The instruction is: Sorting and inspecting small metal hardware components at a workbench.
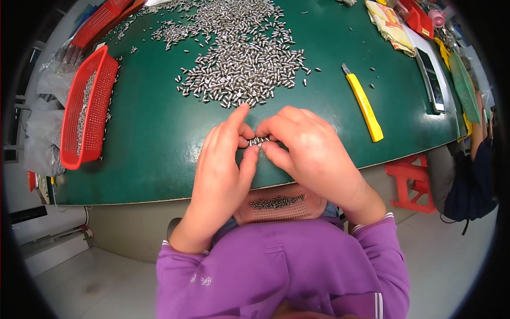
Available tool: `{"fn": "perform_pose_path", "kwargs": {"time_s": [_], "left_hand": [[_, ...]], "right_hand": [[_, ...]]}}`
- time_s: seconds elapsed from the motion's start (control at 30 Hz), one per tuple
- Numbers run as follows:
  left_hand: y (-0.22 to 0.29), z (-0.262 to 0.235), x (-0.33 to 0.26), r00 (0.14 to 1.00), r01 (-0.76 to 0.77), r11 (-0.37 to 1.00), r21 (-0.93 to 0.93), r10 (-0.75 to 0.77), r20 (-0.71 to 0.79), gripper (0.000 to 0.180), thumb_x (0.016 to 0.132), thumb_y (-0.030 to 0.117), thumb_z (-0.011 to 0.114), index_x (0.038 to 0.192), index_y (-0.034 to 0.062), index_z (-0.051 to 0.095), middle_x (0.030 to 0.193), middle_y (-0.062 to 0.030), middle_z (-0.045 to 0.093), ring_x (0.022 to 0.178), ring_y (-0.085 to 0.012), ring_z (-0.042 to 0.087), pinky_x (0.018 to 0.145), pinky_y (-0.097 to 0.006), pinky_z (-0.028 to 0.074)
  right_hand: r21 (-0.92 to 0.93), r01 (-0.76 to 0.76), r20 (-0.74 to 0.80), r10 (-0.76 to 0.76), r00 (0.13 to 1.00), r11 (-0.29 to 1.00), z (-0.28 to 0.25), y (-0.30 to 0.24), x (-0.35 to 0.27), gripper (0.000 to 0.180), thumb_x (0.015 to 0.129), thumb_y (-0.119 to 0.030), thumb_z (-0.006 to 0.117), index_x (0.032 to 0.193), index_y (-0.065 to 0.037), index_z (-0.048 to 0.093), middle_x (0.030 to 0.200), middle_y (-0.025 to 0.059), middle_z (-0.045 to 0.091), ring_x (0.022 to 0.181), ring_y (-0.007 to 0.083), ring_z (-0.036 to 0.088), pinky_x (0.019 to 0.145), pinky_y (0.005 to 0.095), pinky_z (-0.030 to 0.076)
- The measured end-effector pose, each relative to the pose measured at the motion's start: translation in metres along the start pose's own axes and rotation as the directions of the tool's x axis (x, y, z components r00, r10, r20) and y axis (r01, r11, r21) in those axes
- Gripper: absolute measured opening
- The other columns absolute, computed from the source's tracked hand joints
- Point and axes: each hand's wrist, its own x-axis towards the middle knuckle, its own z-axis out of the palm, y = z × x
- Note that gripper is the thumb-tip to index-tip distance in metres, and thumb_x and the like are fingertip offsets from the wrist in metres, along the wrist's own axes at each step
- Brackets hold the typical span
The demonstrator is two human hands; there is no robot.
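- Row (pixel 258 141) of small metal pieces: lies lined up between the fingertips of both hands, over the near part of the green table (pixel 149 122); hard to tell whether resting on the top or lifted just off it.
- Left hand (pixel 220 154): bends inward and grips the left end of the row, thumb on the near side, bent fingertips on the far side; points the index finger away, tip close to the near edge of the pile.
- Right hand (pixel 311 141): pinches the right end of the row between thumb and index finger, other fingers curled in and partly hidden.
- Pile (pixel 239 69) of similar pieces: spreads over the table beyond both hands, loose and shiny, with strays around the edges.
- Pink basket (pixel 313 207): sits at the lap, just below the near table edge, and holds more pieces.
- Red basket (pixel 104 95): stands on the left part of the table, long and narrow, with pieces inside and others scattered along its right side.
- Yellow cutter (pixel 365 106): lies right of the pile, apart from the hands, blade end pointing away.
- Phone (pixel 431 80): lies near the right table edge, close to a patterned cloth (pixel 392 29).
- Red stool (pixel 411 183): stands on the floor at the right.
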Motion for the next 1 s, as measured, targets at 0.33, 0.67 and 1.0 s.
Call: {"fn": "perform_pose_path", "kwargs": {"time_s": [0.33, 0.67, 1.0], "left_hand": [[-0.003, -0.003, 0.002, 1.0, -0.003, 1.0, -0.001, 0.003, 0.0, 0.06, 0.082, -0.012, 0.069, 0.139, 0.0034, 0.057, 0.097, -0.0044, 0.066, 0.086, -0.015, 0.06, 0.079, -0.029, 0.051], [-0.002, -0.003, 0.001, 1.0, 0.002, 1.0, -0.001, -0.002, 0.002, 0.064, 0.08, -0.011, 0.072, 0.14, 0.0044, 0.058, 0.099, -0.0044, 0.067, 0.088, -0.0149, 0.061, 0.08, -0.029, 0.052], [-0.001, 0.0, 0.001, 0.999, 0.03, 1.0, -0.011, -0.03, -0.022, 0.064, 0.079, -0.01, 0.074, 0.139, 0.0041, 0.058, 0.1, -0.0039, 0.067, 0.088, -0.0138, 0.061, 0.08, -0.029, 0.052]], "right_hand": [[0.014, -0.034, -0.028, 0.035, 0.999, 0.999, 0.003, 0.001, -0.002, 0.011, 0.084, -0.005, 0.068, 0.095, -0.004, 0.065, 0.086, 0.0137, 0.06, 0.085, 0.0356, 0.061, 0.075, 0.0458, 0.051], [0.086, -0.11, 0.03, 0.107, 0.994, 0.99, -0.003, 0.001, -0.001, 0.011, 0.086, -0.006, 0.067, 0.096, -0.003, 0.067, 0.087, 0.015, 0.064, 0.087, 0.0369, 0.064, 0.078, 0.0471, 0.052], [0.047, -0.155, 0.082, 0.151, 0.985, 0.987, -0.008, -0.004, 0.002, 0.013, 0.086, -0.007, 0.068, 0.098, -0.002, 0.069, 0.089, 0.0161, 0.066, 0.088, 0.0383, 0.065, 0.079, 0.0477, 0.053]]}}
